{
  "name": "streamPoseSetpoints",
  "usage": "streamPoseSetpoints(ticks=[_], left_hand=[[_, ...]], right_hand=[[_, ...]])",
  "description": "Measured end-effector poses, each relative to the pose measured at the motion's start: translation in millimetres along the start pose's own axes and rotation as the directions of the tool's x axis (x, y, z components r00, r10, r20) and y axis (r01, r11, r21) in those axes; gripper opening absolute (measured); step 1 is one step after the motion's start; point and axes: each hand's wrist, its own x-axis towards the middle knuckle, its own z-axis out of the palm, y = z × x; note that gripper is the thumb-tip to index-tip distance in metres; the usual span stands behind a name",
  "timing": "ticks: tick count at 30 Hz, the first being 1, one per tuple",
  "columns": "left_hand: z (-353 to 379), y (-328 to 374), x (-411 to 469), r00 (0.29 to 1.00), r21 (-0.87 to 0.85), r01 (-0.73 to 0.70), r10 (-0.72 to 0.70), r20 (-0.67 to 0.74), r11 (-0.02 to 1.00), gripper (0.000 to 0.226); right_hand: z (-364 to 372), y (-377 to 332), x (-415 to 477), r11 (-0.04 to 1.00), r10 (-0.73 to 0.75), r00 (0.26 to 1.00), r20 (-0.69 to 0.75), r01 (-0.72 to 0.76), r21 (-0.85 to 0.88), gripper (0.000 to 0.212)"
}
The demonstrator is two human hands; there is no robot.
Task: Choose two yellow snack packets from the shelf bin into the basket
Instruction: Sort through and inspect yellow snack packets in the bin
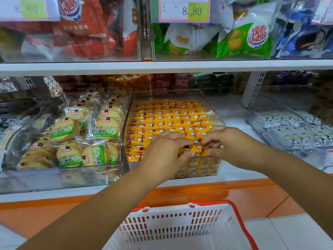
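In the shelf bin (171, 95), the right hand (228, 143) has its grip pinched on a yellow packet (196, 148). The left hand (167, 150) curls its grip onto seemingly the same packet. The basket (234, 204) sits below.

Both arms stretch forward, left hand (165, 152) and right hand (230, 141) nearly touching, fingers curled.

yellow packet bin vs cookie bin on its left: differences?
The yellow packet bin holds small yellow packets in tidy rows; the cookie bin holds bigger round clear-wrapped cookies, loosely overlapped. Left hand and right hand are in the yellow packet bin; none touches the cookie bin. Both clear, side by side on one shelf.
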Motion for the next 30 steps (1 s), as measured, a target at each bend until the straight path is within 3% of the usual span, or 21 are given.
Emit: streamPoseSetpoints(ticks=[4,7,14,19,24,28,30], left_hand=[[2.4,-5.5,3.7,0.999,-0.052,-0.039,0.038,-0.02,0.998,0.034],[4.2,-6.2,5.3,0.999,-0.118,-0.034,0.031,-0.026,0.992,0.02],[2.6,-7.5,8.2,0.997,-0.093,-0.015,0.022,0.079,0.996,0.017],[-2.8,0.6,4.7,0.99,-0.061,0.06,-0.052,0.128,0.996,0.026],[-13.3,11.6,-5.6,0.985,-0.091,0.135,-0.124,0.123,0.987,0.051],[-32.1,26.4,-15.1,0.986,-0.269,0.146,-0.116,0.123,0.952,0.022],[-43.3,32.3,-21.1,0.966,-0.47,0.248,-0.181,0.183,0.847,0.016]], right_hand=[[4.1,2.7,3.9,0.994,-0.055,0.998,-0.019,0.053,-0.099,0.014],[6.9,4.7,0.5,0.987,-0.086,0.991,-0.101,0.071,-0.146,0.012],[18.3,2.4,-12.4,0.986,-0.084,0.98,-0.183,0.054,-0.16,0.014],[8.7,2.3,-11.1,0.996,0.066,0.956,-0.287,-0.047,0.074,0.021],[2.8,-0.6,-36.2,0.967,0.084,0.849,-0.521,0.057,0.249,0.017],[-4.7,-10.7,-50.5,0.78,0.206,0.808,-0.553,0.205,0.591,0.016],[-5.4,-17.7,-55.6,0.665,0.272,0.823,-0.499,0.214,0.716,0.016]])
